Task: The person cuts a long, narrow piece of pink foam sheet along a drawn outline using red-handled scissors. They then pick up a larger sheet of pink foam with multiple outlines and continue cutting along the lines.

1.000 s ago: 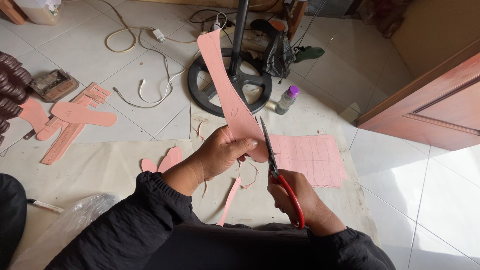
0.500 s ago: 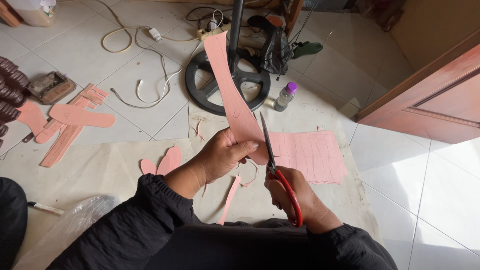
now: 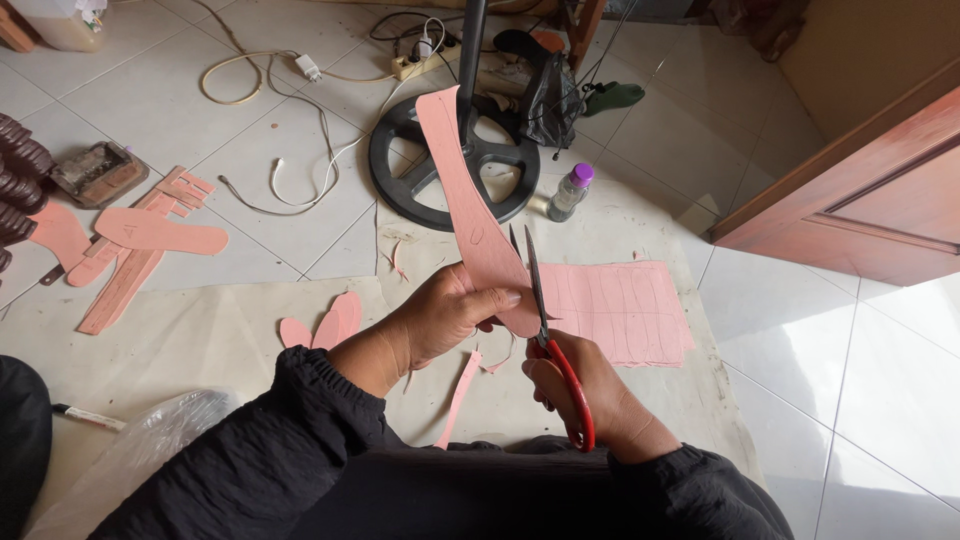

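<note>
Two hands at work over the floor, both low in the head view. Left hand (image 3: pixel 450 315) pinched shut on the near end of a long pink sole-shaped strip (image 3: pixel 470 200), thumb on top, fingers curled beneath. Strip held up off the floor, long axis running away from the body and a little leftward, far rounded tip reaching over the black fan base (image 3: pixel 400 170). Right hand (image 3: pixel 585 390) closed through the red loops of the scissors (image 3: pixel 545 310), just right of the left hand, near but not touching it. Blades parted narrowly, points directed away, lying almost parallel to the strip's long axis and meeting its right edge at the near end, beside the left fingertips (image 3: pixel 505 297). Key relation: cut line along the strip's right margin, blades to the right of the pinch, so strip lies left of and ahead of the scissor hand; left hand the nearer to the strip, already in contact. Thin pink offcut (image 3: pixel 458 400) on the paper below the hands. Marked pink sheet (image 3: pixel 620 310) flat on the floor right of the blades. Cut pink soles (image 3: pixel 160 232) well apart at left; small bottle with purple cap (image 3: pixel 570 192) near the fan base.
</note>
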